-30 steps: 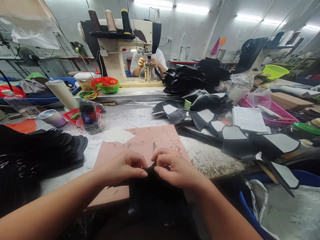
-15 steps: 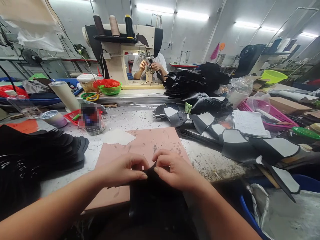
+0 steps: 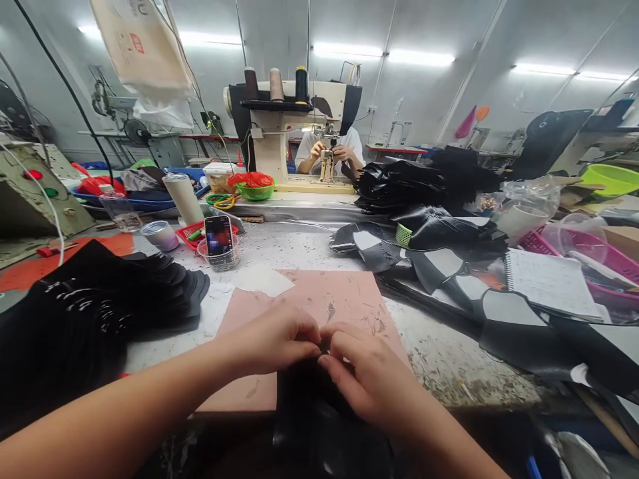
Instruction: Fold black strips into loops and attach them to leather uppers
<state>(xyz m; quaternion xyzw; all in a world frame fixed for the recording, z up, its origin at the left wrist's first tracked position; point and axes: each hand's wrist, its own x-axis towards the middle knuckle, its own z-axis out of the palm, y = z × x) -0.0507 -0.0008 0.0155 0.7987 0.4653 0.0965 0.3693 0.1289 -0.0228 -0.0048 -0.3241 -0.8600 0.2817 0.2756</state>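
Pinching the top edge of a black piece point(image 3: 319, 426) with both hands here, guys. The left hand point(image 3: 299, 339) and right hand point(image 3: 349, 359) have their fingertips drawn in narrow on it, nearly meeting, and the piece hangs down below the fingers past the table's front edge. Can't tell the exact fold, since my own fingers cover it (yeah, great view).

Left of the fingers there's a thick stack of black pieces point(image 3: 100, 306) beyond the left forearm. Ahead and left, a white scrap point(image 3: 263, 280) overlaps the pink board point(image 3: 344, 293), with a phone point(image 3: 218, 233) propped upright in a clear tub point(image 3: 222, 263) further off. To the right, black pieces with white patches point(image 3: 512, 313) spread out in an overlapping row, a notebook point(image 3: 552, 279) just beyond.

Straight past the fingers, a big sewing machine point(image 3: 272, 140) with thread cones point(image 3: 276, 86) on top partly blocks a person point(image 3: 354, 141) working behind it.

Surface-wise, the pale table point(image 3: 424, 332) is speckled with dark bits, worst right of the fingers. Room's got grey walls and bright tube lights point(image 3: 419, 58) well beyond everything.
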